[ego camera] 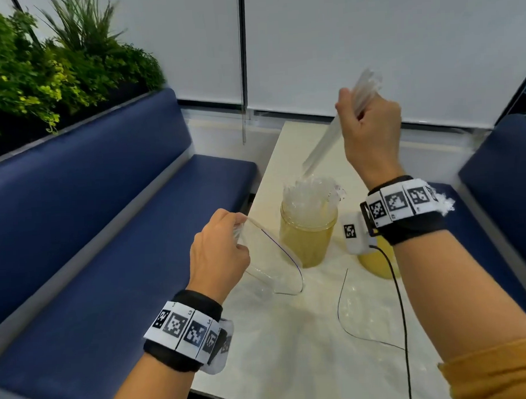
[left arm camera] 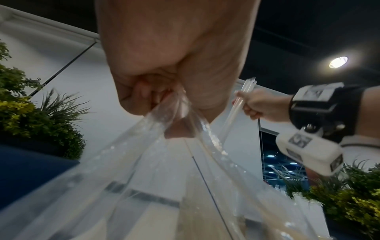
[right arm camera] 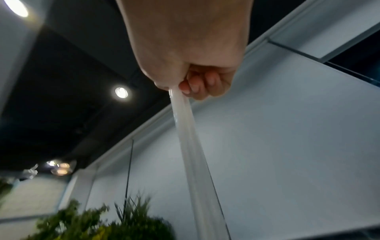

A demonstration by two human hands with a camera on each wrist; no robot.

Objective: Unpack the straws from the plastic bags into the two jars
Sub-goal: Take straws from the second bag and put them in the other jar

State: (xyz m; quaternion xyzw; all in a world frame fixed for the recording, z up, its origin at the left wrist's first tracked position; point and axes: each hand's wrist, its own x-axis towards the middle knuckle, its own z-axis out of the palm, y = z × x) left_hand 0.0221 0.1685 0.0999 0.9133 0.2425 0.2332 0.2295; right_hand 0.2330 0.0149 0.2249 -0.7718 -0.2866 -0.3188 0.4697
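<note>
Right hand [ego camera: 372, 134]: grip closed in a fist around a small bundle of clear straws [ego camera: 322, 142]. Bundle tilted, upper ends sticking out above the fist, lower ends pointing down and to the left, just above the mouth of the left jar [ego camera: 306, 227]. Right wrist view confirms fingers [right arm camera: 197, 84] curled round the bundle; straws run away from the palm.

Left hand [ego camera: 217, 249]: grip closed, pinching the gathered edge of a clear plastic bag [ego camera: 270, 259] with a dark zip line. The bag hangs from the hand, lifted over the near-left part of the surface [ego camera: 292, 349], just left of the left jar. Left wrist view shows film bunched between the curled fingers [left arm camera: 144, 92]; whether any straws are inside cannot be told.

Left jar: yellowish, translucent, upright on the surface, packed with clear straws [ego camera: 311, 186] standing out above its rim.

Second jar [ego camera: 376, 263]: yellow, to the right, mostly hidden behind the right wrist band; contents not visible.

Another clear bag [ego camera: 366, 312] lies flat on the surface, nearer than the jars, dark zip line curving across it.

Surroundings: pale surface between two blue benches [ego camera: 120, 205]; green plants [ego camera: 39, 73] behind the left bench; white blinds [ego camera: 369, 44] on the far side.
</note>
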